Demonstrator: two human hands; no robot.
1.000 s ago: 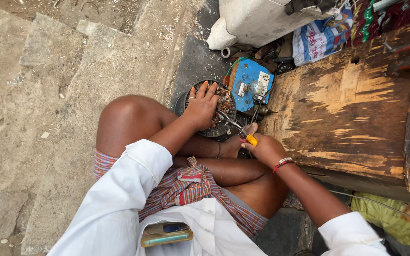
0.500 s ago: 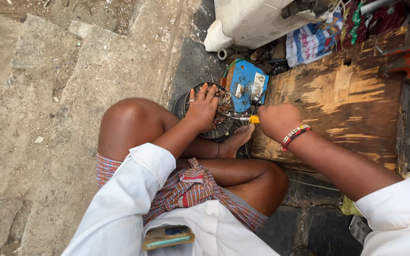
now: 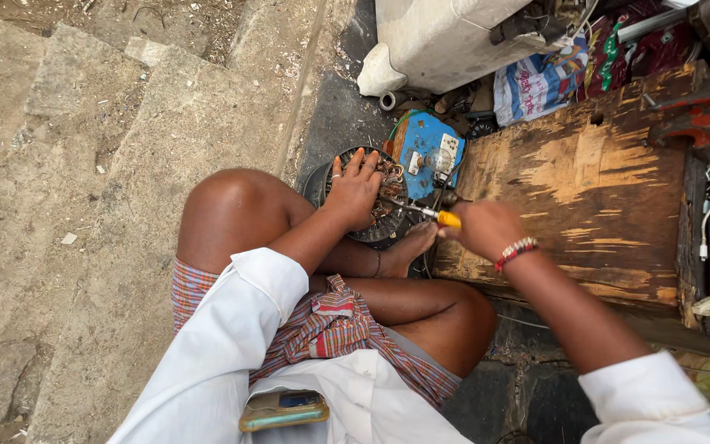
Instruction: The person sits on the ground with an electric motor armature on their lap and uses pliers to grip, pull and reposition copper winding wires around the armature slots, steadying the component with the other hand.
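Motor (image 3: 375, 197) pinned under your spread left hand (image 3: 355, 191), screwdriver (image 3: 431, 215) clenched in your right hand's (image 3: 486, 230) fist, tip on the windings, wooden bench (image 3: 593, 189) alongside.

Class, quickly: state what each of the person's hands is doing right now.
Left hand: open, fingers spread, pressing on the round motor winding.
Right hand: closed around the yellow-handled screwdriver.
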